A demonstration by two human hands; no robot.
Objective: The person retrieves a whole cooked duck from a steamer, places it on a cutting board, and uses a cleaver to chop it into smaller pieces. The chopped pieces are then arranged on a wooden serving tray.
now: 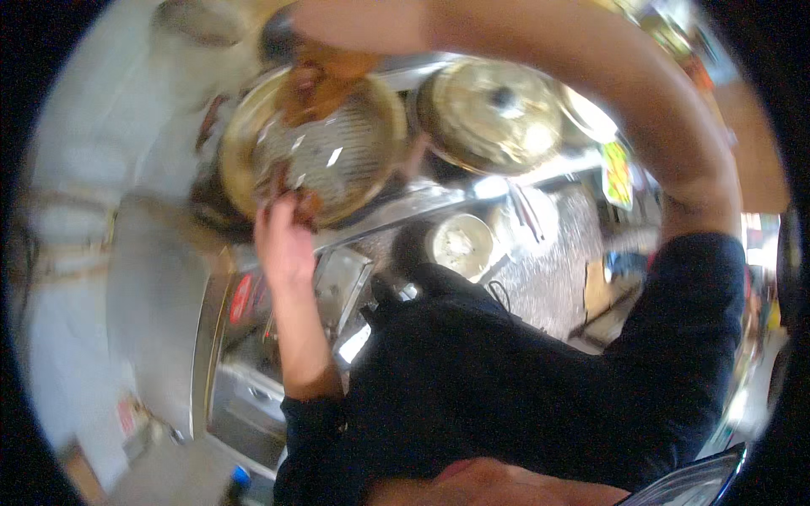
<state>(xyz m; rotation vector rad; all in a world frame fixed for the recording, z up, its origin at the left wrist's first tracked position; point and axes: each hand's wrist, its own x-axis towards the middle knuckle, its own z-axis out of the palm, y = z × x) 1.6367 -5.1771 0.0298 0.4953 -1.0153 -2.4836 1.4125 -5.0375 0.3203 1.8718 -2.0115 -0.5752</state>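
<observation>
A wide round metal pan (393,126) with a pale, ridged, shiny inside sits on the stove at upper left. My left hand (287,223) is at its near rim, fingers closed on a reddish-brown piece (305,207) whose kind is too blurred to tell. From the right, my right arm arches over the top of the view. My right hand (354,25) is over the pan's far side, smeared and partly cut off by the picture edge. Just below it is an orange-brown blurred thing (325,84); I cannot tell whether the hand grips it.
A lidded round pot (498,118) with a dark knob stands right of the pan. Nearer my body is a pale bowl (462,244) with whitish contents. A yellow-green packet (618,173) lies at the right. A metal stove edge (396,215) runs in front of the pans.
</observation>
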